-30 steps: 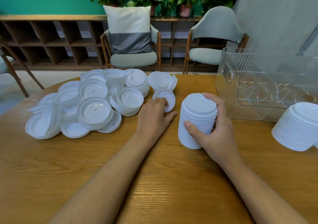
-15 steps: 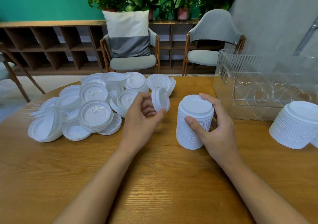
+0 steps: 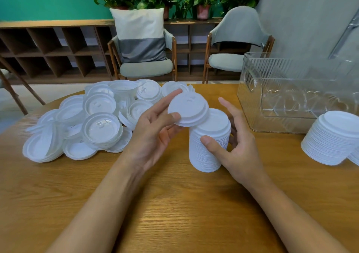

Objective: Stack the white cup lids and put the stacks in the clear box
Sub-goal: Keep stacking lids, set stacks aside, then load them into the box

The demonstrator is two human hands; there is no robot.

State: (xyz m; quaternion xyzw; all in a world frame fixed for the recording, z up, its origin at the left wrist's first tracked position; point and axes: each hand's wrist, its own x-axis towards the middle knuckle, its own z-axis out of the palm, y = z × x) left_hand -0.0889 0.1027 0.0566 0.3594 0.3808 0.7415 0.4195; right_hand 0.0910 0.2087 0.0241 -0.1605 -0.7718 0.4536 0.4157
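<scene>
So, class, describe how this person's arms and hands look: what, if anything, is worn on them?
The left forearm and right forearm are bare to the frame edge; no sleeve shows. The left hand and right hand wear no gloves, and no ring, watch or bracelet shows. The visible nails look short and unpainted.

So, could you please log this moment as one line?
left hand: pinches one lid, tilted over stack | right hand: holds stack | clear box: no stack seen inside

Left hand [image 3: 153, 136] raised, a lid [image 3: 188, 110] between thumb and fingertips; right hand [image 3: 240, 149] around the stack [image 3: 202, 161], index finger straight.
</scene>
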